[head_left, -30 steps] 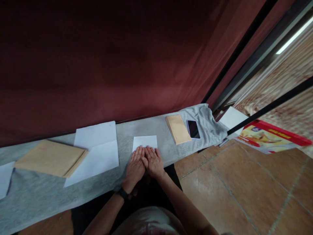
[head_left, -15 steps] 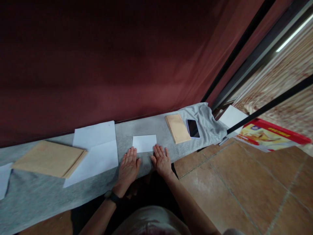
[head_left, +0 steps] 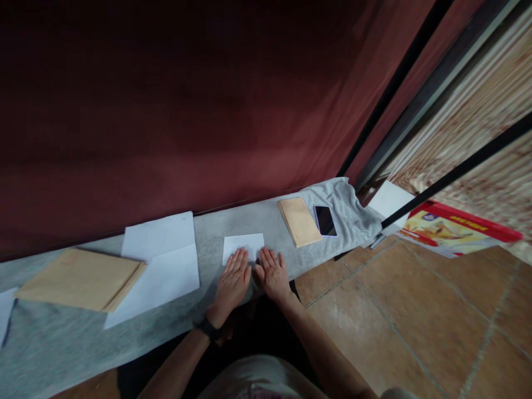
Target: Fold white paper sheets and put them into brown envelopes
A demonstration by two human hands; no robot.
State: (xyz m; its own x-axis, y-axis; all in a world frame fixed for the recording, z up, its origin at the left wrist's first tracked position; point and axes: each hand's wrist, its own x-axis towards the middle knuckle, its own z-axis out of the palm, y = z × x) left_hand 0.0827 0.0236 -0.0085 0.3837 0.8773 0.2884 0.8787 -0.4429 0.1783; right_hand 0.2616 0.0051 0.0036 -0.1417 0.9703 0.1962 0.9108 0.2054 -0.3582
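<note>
A small white rectangle of folded paper lies flat on the grey cloth in front of me. My left hand rests palm down with its fingers stretched over the paper's near edge. At the near right corner of the paper lies my right hand, also flat and palm down, its fingertips at or just beside the edge. Neither hand grips anything. A dark watch is on my left wrist.
To the left, brown envelopes overlap creased white sheets. On the right lie smaller tan envelopes and a phone. A dark red wall rises behind. Black poles and a colourful box stand at the right.
My left hand has slid rightward from the paper's left corner along its near edge, closer to my right hand. The right hand stays at the right corner. The view has shifted slightly.
</note>
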